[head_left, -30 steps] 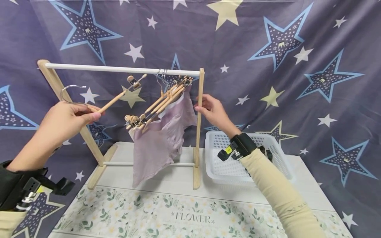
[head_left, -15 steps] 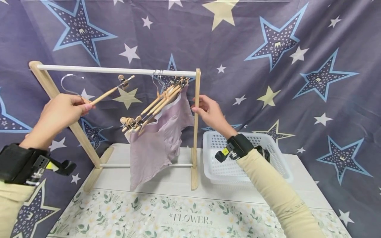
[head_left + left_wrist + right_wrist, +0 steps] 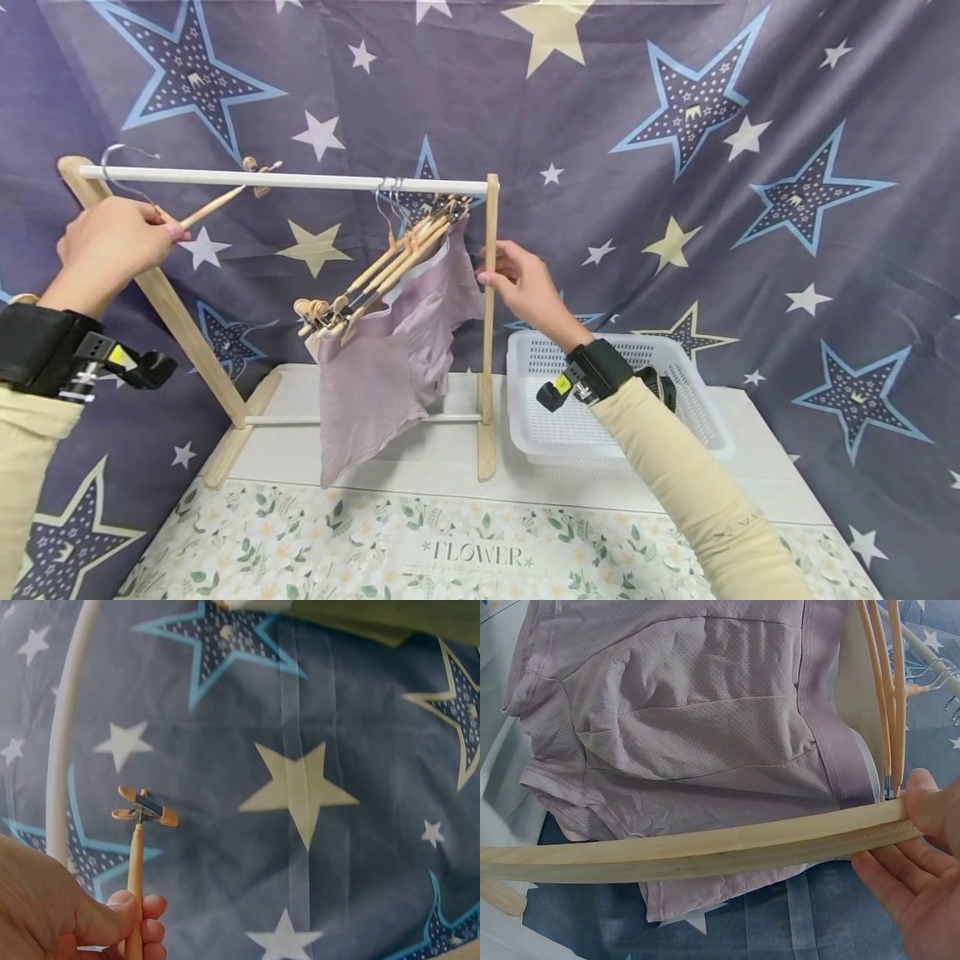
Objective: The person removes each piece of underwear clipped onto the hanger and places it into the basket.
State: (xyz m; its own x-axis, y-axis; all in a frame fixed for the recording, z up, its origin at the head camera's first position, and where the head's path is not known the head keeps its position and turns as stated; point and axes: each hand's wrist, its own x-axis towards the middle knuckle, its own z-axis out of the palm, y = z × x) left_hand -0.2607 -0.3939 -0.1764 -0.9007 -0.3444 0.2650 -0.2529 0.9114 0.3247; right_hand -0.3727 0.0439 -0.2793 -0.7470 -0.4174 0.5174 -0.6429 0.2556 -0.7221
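My left hand [image 3: 116,242] pinches a wooden clip hanger [image 3: 213,206] by its bar, close to the rack's left post. Its metal hook [image 3: 112,162] overlaps the left end of the white rail [image 3: 300,179]. In the left wrist view the hanger's clip [image 3: 146,808] has nothing in it. My right hand [image 3: 525,283] grips the right wooden post [image 3: 490,250] between thumb and fingers. Several more clip hangers [image 3: 390,262] hang together near the rail's right end, with light purple boxer briefs [image 3: 375,383] clipped by the waistband below them.
A white perforated basket [image 3: 525,425] stands right of the rack, with dark items [image 3: 660,387] in it partly behind my right forearm. The rack's wooden feet [image 3: 487,450] rest on the white table, behind a flower-printed mat [image 3: 337,542]. A star-patterned curtain [image 3: 577,100] hangs behind.
My left hand has carried the hanger left and up, from below the rail to its left end, where the hook now overlaps the rail. The right hand keeps its grip on the post.
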